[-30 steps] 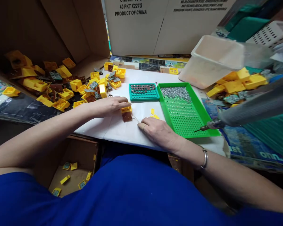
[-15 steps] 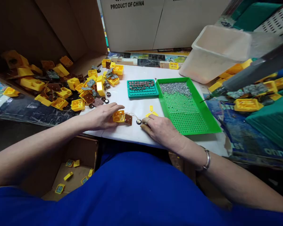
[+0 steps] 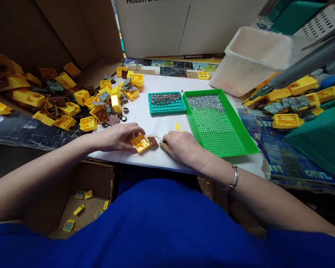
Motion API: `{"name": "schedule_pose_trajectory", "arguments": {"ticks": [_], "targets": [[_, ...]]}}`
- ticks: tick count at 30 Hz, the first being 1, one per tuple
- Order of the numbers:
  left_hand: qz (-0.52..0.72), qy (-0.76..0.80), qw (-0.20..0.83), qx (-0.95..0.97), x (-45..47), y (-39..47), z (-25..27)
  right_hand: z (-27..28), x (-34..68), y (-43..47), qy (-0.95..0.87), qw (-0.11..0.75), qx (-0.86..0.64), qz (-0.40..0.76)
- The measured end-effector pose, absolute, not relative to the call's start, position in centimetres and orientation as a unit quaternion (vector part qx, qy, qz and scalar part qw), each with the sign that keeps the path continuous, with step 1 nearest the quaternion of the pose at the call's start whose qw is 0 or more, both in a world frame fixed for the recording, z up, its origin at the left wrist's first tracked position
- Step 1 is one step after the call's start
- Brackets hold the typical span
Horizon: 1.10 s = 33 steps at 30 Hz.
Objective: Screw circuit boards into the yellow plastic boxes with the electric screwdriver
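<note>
My left hand (image 3: 122,136) is closed on the edge of a small yellow plastic housing (image 3: 141,143), whose open hollow side faces up. Beside the housing lies a brown circuit board (image 3: 153,142), joined by thin wires (image 3: 155,136) that run to the right. At the end of those wires, my right hand (image 3: 181,147) pinches the small round black speaker disc, now mostly hidden by the fingers. Just behind my right hand, a small flat yellow piece (image 3: 178,126) lies on the white work surface (image 3: 139,162).
A teal tray (image 3: 167,108) holds rows of round metal parts. Right of it, a green perforated tray (image 3: 226,137) contains many screws. Yellow housings (image 3: 115,102) are heaped at left, beside a cardboard box (image 3: 100,33). A grey screwdriver (image 3: 301,61) hangs at right near a whitish bin (image 3: 257,56).
My right hand has moved left and closed over the round disc, which lay visible before. The yellow housing has turned and tilted in my left hand.
</note>
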<state>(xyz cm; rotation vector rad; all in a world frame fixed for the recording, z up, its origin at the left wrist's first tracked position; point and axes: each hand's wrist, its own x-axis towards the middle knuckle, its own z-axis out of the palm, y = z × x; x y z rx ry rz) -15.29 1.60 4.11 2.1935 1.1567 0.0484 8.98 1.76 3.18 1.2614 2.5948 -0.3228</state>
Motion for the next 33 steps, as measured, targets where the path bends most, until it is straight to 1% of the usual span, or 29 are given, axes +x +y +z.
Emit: {"name": "schedule_pose_trajectory", "arguments": {"ticks": [3,7,10,12,14,16,19,20,21,23,27,29,31,33], "targets": [[0.063,0.482,0.427,0.762,-14.9,1.4,4.6,3.9,9.1,2.4,0.89,0.106,0.422,-0.133],[0.201,0.502,0.609,0.58,-14.5,1.2,5.3,5.7,9.6,3.7,0.873,0.002,0.463,-0.151],[0.256,0.519,0.663,0.475,-13.8,1.2,5.7,6.8,9.6,4.5,0.867,-0.052,0.477,-0.133],[0.251,0.53,0.679,0.44,-13.3,1.3,5.8,7.1,9.5,5.0,0.866,-0.066,0.478,-0.134],[0.238,0.537,0.696,0.413,-12.9,1.2,5.6,6.9,9.5,5.3,0.856,-0.083,0.481,-0.172],[0.226,0.523,0.73,0.379,-12.7,1.0,5.2,6.5,9.7,5.4,0.82,-0.109,0.485,-0.285],[0.224,0.489,0.773,0.336,-12.5,0.2,4.5,5.6,10.2,5.3,0.687,-0.141,0.462,-0.544],[0.234,0.485,0.775,0.331,-12.3,-0.2,4.2,5.3,10.4,5.2,0.637,-0.143,0.448,-0.611],[0.247,0.485,0.771,0.33,-12.1,-0.7,3.9,5.0,10.5,4.9,0.598,-0.141,0.435,-0.658],[0.278,0.486,0.757,0.336,-11.5,-1.8,3.4,4.5,10.8,4.3,0.565,-0.135,0.413,-0.701],[0.329,0.473,0.732,0.363,-9.7,-3.6,2.1,3.7,11.3,3.2,0.621,-0.129,0.353,-0.688],[0.354,0.464,0.717,0.381,-8.9,-4.1,1.6,3.4,11.7,2.9,0.682,-0.118,0.323,-0.646],[0.373,0.447,0.707,0.402,-8.3,-4.2,1.2,3.5,12.1,2.7,0.775,-0.115,0.293,-0.548],[0.373,0.43,0.705,0.424,-8.0,-4.3,1.1,3.8,12.3,2.6,0.871,-0.104,0.246,-0.412]]}}
